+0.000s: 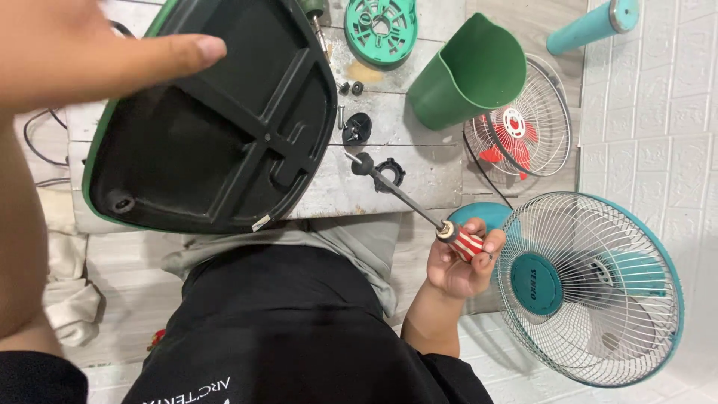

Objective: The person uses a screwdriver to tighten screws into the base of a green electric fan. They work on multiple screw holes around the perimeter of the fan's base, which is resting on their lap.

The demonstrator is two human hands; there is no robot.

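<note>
My right hand [458, 265] grips the red-and-white striped handle of a long screwdriver [407, 203], whose tip carries a small black round part [362, 163] just above the board. Close to the camera at the upper left, my left hand [90, 52] holds the rim of a large fan base [217, 120], green outside and black and ribbed underneath, tilted up on the board with its underside facing me.
The whitish work board [419, 176] carries screws, black knobs [357, 129], a black ring, a green round grille part [380, 26] and a green plastic housing [465, 71]. A fan guard with red blades [520, 131], a teal fan [587, 288] and a teal pole [591, 22] lie right.
</note>
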